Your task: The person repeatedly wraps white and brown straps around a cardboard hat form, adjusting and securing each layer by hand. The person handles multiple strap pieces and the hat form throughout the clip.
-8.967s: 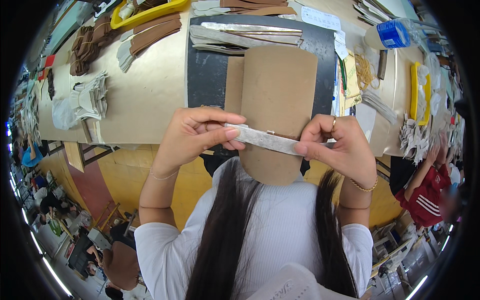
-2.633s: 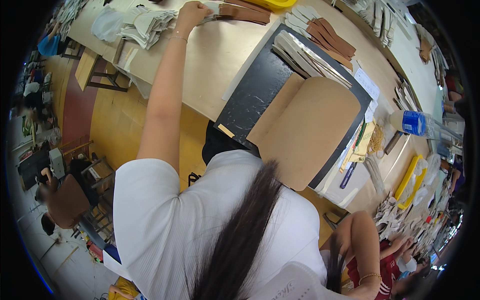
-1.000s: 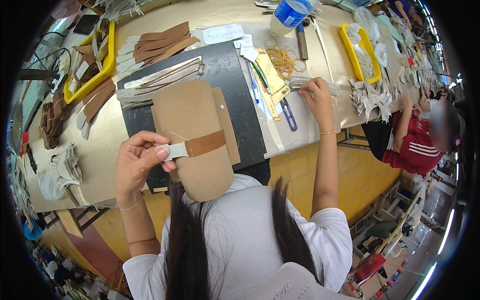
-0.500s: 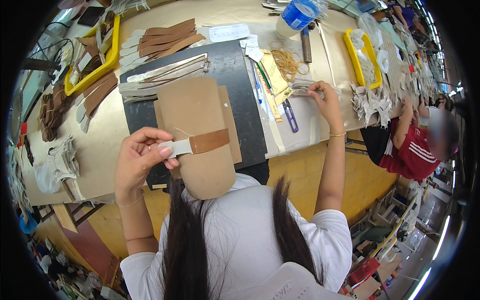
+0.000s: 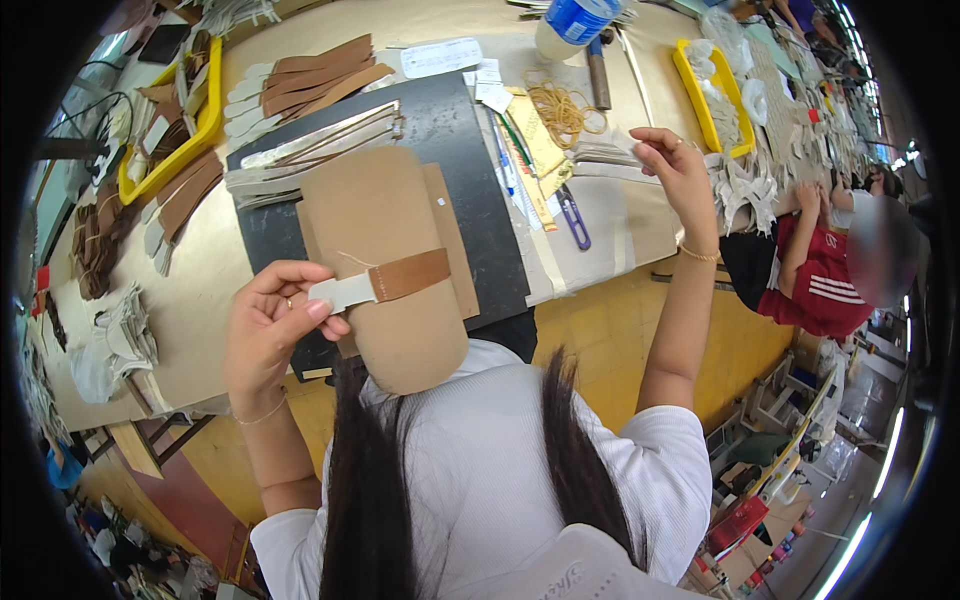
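My left hand pinches the pale, notched end of a brown leather strap between thumb and fingers. The strap lies crosswise over a tan rounded board, with a loose thread by its stitched joint. At the board's side, the edge of a second tan piece shows beneath it. Over the right part of the table is my right hand, thumb and forefinger drawn near each other at the ends of a pile of thin pale strips. Whatever may be between those fingertips is too small to make out.
Under the board is a black mat bearing more strips. A purple thread snipper, pens, rubber bands, a hammer and a blue-labelled bottle lie to its right. Yellow trays flank the table. A co-worker in red sits right.
My right hand has moved right and slightly up along the pale strips. My left hand keeps its pinch on the strap, and the whole view has shifted a little.
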The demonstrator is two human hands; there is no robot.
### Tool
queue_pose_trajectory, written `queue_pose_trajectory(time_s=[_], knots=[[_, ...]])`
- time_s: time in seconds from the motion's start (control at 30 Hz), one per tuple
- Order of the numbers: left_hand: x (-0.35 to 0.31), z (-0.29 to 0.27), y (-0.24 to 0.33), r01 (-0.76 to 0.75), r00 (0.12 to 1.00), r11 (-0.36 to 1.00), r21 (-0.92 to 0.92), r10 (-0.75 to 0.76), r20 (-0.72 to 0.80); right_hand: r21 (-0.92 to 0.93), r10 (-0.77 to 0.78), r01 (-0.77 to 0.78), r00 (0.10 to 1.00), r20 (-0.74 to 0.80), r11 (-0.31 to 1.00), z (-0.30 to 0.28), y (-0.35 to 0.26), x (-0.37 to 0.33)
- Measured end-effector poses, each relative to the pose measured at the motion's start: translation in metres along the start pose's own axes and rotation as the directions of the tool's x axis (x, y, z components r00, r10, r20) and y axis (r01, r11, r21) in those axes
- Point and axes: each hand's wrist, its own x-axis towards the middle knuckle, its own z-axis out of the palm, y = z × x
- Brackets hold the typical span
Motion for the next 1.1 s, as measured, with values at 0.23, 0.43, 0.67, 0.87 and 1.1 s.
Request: queue_pose_trajectory(time_s=[0.23, 0.43, 0.67, 0.87, 1.1], knots=[[-0.006, -0.004, -0.001, 0.046, 0.999, 0.999, -0.026, -0.047, -0.026, 0.129, -0.066, 0.054, 0.994, 0.092, 0.99, 0.019, -0.029, -0.02], [-0.006, -0.011, -0.003, -0.003, 0.999, 1.0, -0.028, 0.004, 0.052, 0.288, -0.084, 0.032, 0.982, 0.171, 0.957, 0.03, -0.05, -0.028], [-0.005, -0.009, -0.003, 0.042, 0.995, 0.996, -0.074, -0.035, 0.091, 0.288, -0.136, 0.057, 0.955, 0.265, 0.956, 0.052, -0.075, -0.033], [-0.003, -0.005, -0.009, 0.046, 0.999, 0.999, -0.002, -0.046, 0.011, 0.022, 0.066, -0.073, 0.973, 0.221, 0.997, 0.067, -0.069, -0.013], [0.002, -0.009, -0.013, 0.025, 0.997, 0.998, -0.06, -0.021, 0.072, -0.384, 0.226, -0.075, 0.903, 0.366, 0.92, 0.021, -0.011, -0.024]])
